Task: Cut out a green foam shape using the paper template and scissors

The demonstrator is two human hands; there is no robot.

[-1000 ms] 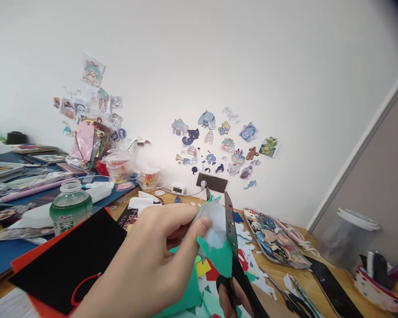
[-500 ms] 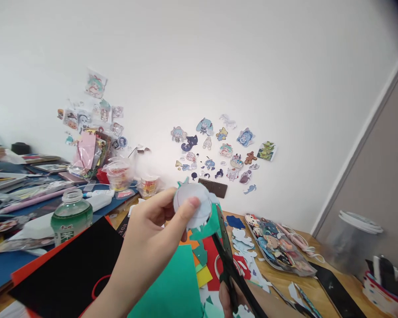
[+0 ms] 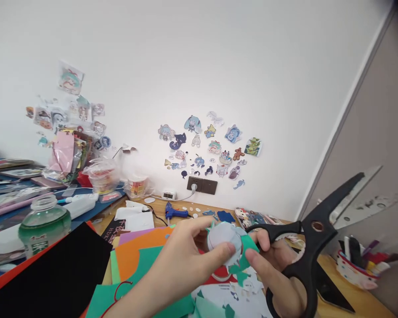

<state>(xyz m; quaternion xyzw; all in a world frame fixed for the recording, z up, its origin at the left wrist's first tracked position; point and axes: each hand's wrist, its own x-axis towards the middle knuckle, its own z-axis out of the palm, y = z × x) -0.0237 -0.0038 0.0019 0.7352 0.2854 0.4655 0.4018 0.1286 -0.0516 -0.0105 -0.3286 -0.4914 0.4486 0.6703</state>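
My left hand [image 3: 189, 256] is closed on a round white paper cutout [image 3: 223, 240], thumb pressed on its face. Green paper [image 3: 247, 247] with ragged edges is behind the cutout and sticks out to its right. My right hand [image 3: 278, 269] pinches that green paper between thumb and finger while black-handled scissors [image 3: 318, 238] hang on its fingers. The blades are spread apart and point up to the right, away from the paper. Below the hands lie green scraps and a white printed sheet [image 3: 232, 300].
A green-tinted bottle [image 3: 44, 225] and black sheet [image 3: 53, 269] are at left. Orange and green sheets lie in the middle. A blue glue gun [image 3: 175, 212] lies near the wall socket [image 3: 202, 184]. A pen holder [image 3: 354, 269] stands at right; stickers [image 3: 215, 148] cover part of the wall.
The scissors have swung away from the green paper, now pointing up to the right. My right hand has come up to pinch the paper. The cutout is lower and further right in view.
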